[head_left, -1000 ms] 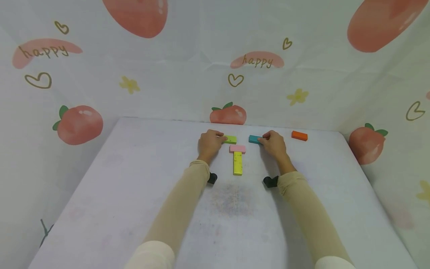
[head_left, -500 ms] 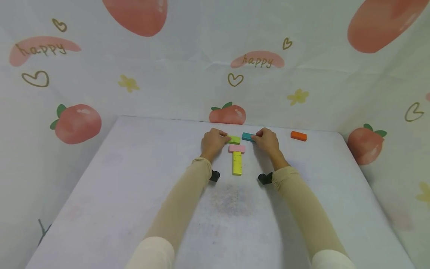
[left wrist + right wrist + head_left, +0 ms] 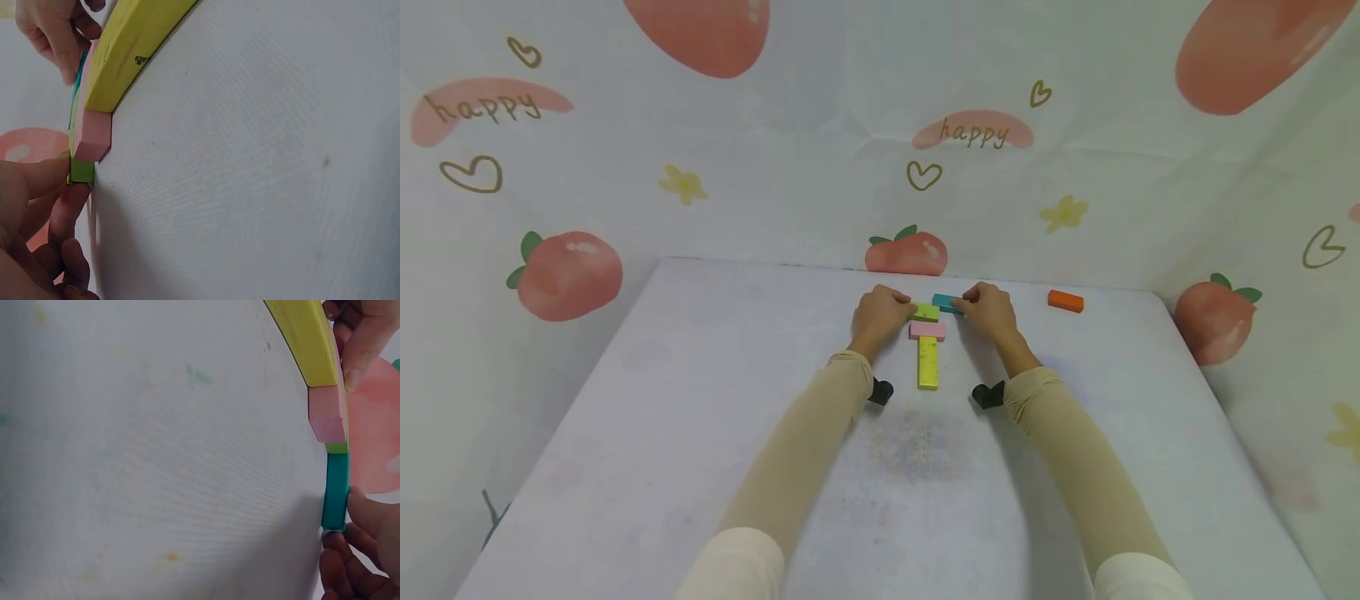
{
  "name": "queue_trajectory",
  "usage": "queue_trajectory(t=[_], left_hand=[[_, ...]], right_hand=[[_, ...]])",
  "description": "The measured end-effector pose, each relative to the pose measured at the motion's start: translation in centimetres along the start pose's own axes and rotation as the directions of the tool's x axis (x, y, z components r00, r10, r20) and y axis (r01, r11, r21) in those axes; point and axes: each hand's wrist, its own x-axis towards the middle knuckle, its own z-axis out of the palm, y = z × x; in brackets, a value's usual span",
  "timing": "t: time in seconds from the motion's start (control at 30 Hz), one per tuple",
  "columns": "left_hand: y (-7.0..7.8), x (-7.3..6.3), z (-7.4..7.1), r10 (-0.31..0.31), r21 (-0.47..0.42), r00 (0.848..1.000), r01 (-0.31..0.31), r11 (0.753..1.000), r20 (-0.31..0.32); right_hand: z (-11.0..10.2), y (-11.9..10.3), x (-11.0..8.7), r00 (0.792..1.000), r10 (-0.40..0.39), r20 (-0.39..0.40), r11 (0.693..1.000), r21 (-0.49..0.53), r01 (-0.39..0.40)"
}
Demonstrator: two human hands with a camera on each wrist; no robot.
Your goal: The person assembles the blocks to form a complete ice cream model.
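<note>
My left hand (image 3: 882, 318) pinches the left end of a light green block (image 3: 927, 312) between thumb and fingers. Just behind and to the right of it, a teal block (image 3: 946, 302) has its right end in the pinch of my right hand (image 3: 990, 310). In front of the green block lies a pink block (image 3: 928, 332) set crosswise, and from it a long yellow block (image 3: 928, 363) runs toward me. The right wrist view shows the teal block (image 3: 336, 490) with thumb and fingers at its near end. In the left wrist view, fingers hold the end of the green block (image 3: 82, 171).
An orange block (image 3: 1065, 301) lies apart at the back right of the white table (image 3: 700, 433). A patterned cloth (image 3: 805, 167) hangs behind the table's back edge. Dark pieces (image 3: 988, 395) show at both wrists.
My right hand has moved left and slightly back with the teal block, which has come close to the green one. My left hand has shifted the green block a little to the right.
</note>
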Motion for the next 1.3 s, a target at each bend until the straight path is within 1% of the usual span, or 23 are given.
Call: queue_trajectory(t=[0.23,0.47,0.6,0.77,1.03,1.3], left_hand=[[0.13,-0.05,0.18,-0.014,-0.025,1.0,0.014,1.0,-0.008],[0.34,0.18,0.4,-0.031,-0.044,0.999,0.031,0.999,0.01],[0.52,0.24,0.55,-0.04,-0.048,0.999,0.041,0.998,0.012],[0.65,0.2,0.84,-0.049,-0.047,0.999,0.049,0.998,0.008],[0.72,-0.05,0.84,-0.002,-0.041,1.0,0.002,0.999,0.006],[0.57,0.27,0.8,0.0,-0.025,1.0,0.001,1.0,0.003]], right_hand=[[0.2,-0.35,-0.03,1.0,-0.014,0.024,1.0,0.028,0.013],[0.03,-0.6,0.13,0.995,-0.09,0.05,0.996,0.019,0.089],[-0.1,-0.7,0.18,0.992,-0.11,0.061,0.994,-0.001,0.11],[0.11,-0.75,0.36,0.988,-0.126,0.086,0.992,0.007,0.126],[0.44,-0.77,0.45,0.979,-0.176,0.104,0.984,-0.014,0.179],[-0.25,-0.68,-0.05,0.962,-0.208,0.179,0.977,-0.015,0.214]])
